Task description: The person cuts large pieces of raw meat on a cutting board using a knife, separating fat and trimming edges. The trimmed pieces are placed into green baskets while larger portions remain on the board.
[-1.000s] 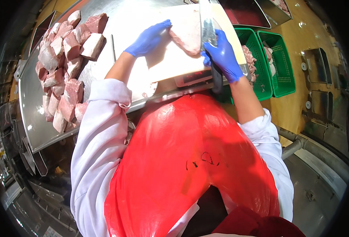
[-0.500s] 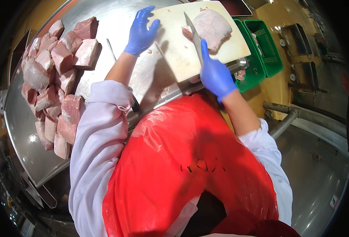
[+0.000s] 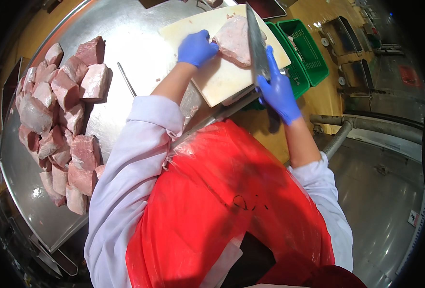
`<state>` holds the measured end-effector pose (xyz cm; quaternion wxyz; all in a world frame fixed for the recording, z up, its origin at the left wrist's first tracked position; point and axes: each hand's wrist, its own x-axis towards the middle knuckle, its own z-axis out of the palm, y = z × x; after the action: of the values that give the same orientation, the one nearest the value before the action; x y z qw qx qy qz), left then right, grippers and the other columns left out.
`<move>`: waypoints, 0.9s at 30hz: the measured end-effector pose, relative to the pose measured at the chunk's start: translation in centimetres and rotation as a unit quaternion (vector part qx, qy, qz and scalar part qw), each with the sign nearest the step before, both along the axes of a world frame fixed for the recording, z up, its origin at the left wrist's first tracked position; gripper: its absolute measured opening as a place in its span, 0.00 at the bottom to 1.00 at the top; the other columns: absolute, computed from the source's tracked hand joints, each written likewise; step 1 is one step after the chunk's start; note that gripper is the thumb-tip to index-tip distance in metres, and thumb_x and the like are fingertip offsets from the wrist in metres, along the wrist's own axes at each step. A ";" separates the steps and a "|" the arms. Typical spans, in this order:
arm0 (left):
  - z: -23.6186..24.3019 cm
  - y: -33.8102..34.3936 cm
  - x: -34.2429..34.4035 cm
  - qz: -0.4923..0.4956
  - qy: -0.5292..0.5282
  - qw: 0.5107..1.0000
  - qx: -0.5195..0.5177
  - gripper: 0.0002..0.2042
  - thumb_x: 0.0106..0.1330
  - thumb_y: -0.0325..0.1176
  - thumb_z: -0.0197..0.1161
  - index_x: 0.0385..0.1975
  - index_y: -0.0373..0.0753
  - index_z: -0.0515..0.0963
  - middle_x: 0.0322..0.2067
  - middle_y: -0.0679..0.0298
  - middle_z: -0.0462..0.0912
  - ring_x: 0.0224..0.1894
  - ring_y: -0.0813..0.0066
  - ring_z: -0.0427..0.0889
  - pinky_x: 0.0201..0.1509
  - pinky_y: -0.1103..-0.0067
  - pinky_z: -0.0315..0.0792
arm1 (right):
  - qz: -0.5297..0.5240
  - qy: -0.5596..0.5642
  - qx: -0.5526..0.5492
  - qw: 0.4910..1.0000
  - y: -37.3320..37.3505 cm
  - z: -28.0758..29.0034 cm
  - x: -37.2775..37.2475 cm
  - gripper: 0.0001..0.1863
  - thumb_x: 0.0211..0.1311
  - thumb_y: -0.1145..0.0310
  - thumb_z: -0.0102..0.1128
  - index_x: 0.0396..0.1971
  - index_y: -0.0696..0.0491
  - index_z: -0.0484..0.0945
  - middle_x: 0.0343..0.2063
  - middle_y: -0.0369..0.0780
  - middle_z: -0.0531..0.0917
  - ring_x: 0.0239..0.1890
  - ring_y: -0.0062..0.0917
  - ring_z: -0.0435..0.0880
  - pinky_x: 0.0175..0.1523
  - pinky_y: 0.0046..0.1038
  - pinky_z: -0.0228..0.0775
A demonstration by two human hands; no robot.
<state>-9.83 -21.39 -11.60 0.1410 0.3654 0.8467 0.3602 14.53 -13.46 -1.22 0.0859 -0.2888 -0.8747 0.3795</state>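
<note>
A pale slab of raw meat (image 3: pixel 234 42) with a fatty surface lies on the white cutting board (image 3: pixel 210 91). My left hand (image 3: pixel 196 49), in a blue glove, is closed at the slab's left edge with its fingers curled against it. My right hand (image 3: pixel 278 93), gloved in blue too, grips a large knife (image 3: pixel 256 43). Its broad blade stands along the slab's right side, pointing away from me and hiding part of that edge. Whether the blade touches the meat I cannot tell. The knife's handle is mostly hidden in my palm.
Many cut meat blocks (image 3: pixel 64 91) are piled on the steel table (image 3: pixel 121 43) at left. A thin metal tool (image 3: pixel 126 78) lies between pile and board, partly under my left sleeve. Two green baskets (image 3: pixel 313 53) stand beyond the board's right edge. A metal rail (image 3: pixel 361 127) runs at right.
My left hand has gone from lying open at the board's left side to closing on the slab's edge. My right hand has moved the knife from the slab's left part to its right side.
</note>
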 end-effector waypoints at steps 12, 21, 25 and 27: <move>-0.7 -1.2 -0.1 0.017 -0.018 0.997 0.073 0.20 0.56 0.47 0.67 0.34 0.33 0.83 0.32 0.45 0.86 0.39 0.48 0.86 0.47 0.63 0.79 | 0.074 -0.170 0.170 0.968 0.9 -4.0 -14.2 0.48 0.60 0.65 0.61 0.75 0.63 0.45 0.40 0.56 0.86 0.43 0.47 0.88 0.50 0.42 0.79; -1.7 -2.7 -1.0 0.048 -0.013 0.997 0.060 0.19 0.55 0.44 0.67 0.35 0.32 0.82 0.33 0.44 0.86 0.39 0.47 0.86 0.45 0.64 0.79 | 0.224 -0.267 0.242 0.905 -0.1 -1.2 1.8 0.46 0.60 0.76 0.51 0.77 0.54 0.42 0.36 0.54 0.85 0.36 0.48 0.87 0.41 0.46 0.79; -1.3 -5.5 -2.2 0.124 -0.146 0.973 0.128 0.14 0.62 0.41 0.71 0.34 0.35 0.80 0.28 0.58 0.85 0.31 0.73 0.85 0.35 0.77 0.77 | 0.243 -0.310 0.263 0.881 3.9 0.0 9.2 0.49 0.59 0.76 0.52 0.79 0.40 0.42 0.33 0.52 0.85 0.29 0.47 0.85 0.35 0.47 0.77; -1.3 -6.1 -3.0 0.107 -0.235 0.899 0.353 0.08 0.65 0.29 0.69 0.29 0.35 0.77 0.25 0.64 0.82 0.27 0.79 0.81 0.31 0.80 0.75 | 0.265 -0.158 0.229 0.923 7.4 -1.3 13.8 0.47 0.62 0.75 0.53 0.79 0.38 0.44 0.30 0.52 0.84 0.26 0.48 0.82 0.34 0.44 0.78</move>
<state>-12.80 -27.46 -12.87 0.1580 0.2027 0.6402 0.7239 28.35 -6.08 -2.56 -0.0933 -0.0748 -0.9847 0.1270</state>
